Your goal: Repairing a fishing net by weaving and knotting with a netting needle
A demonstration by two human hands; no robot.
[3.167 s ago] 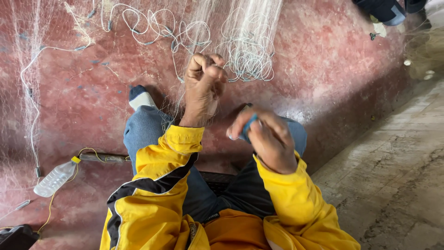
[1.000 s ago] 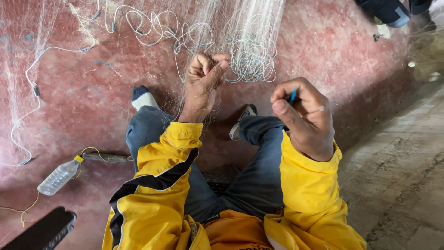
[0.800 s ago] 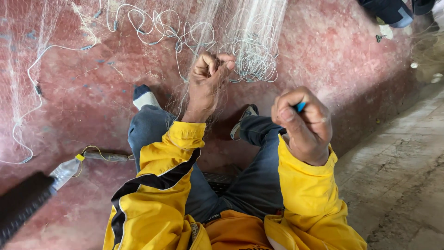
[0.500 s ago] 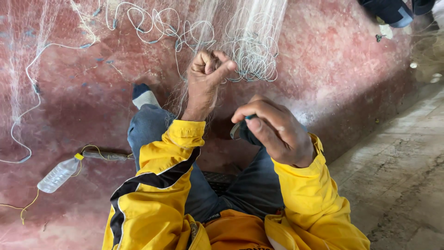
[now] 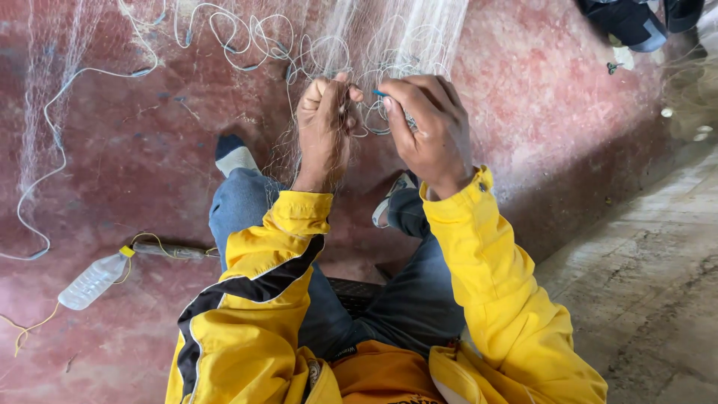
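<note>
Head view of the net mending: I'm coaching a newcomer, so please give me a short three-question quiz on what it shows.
1. True or false: the right hand holds a small blue tool.
2. What does the left hand grip? A) the fine white mesh fishing net B) the clear plastic bottle
3. Which colour is the floor under the net?

Key: 1 true; 2 A; 3 red.

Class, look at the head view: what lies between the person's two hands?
Fine white net strands span the gap between the left hand and right hand, in the head view.
</note>
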